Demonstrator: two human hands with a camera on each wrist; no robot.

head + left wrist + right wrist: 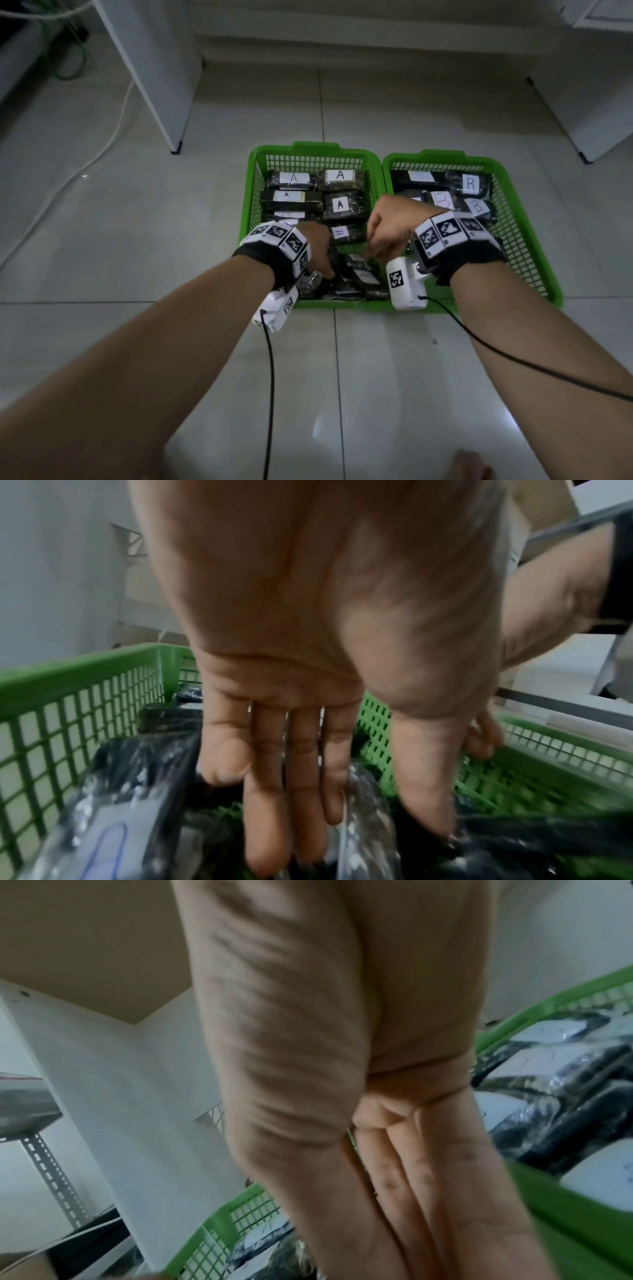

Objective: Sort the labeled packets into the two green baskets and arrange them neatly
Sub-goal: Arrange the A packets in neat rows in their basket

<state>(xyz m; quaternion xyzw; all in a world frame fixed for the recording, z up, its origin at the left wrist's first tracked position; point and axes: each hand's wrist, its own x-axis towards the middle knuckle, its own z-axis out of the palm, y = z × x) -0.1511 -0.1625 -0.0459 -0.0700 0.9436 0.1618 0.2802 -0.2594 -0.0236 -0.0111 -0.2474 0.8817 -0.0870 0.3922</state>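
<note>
Both hands, left (pixel 308 669) and right (pixel 394 1137), reach straight-fingered onto loose packets (pixel 356 277).

A pale tiled floor (pixel 376 359) with thin grout lines fills the head view. A white cabinet panel (pixel 150 68) stands at the upper left on a small black foot (pixel 176 150). Beside it a white cable (pixel 102 150) trails across the tiles, with green cable (pixel 73 65) coiled behind. Another white cabinet (pixel 589 85) stands at the upper right
</note>
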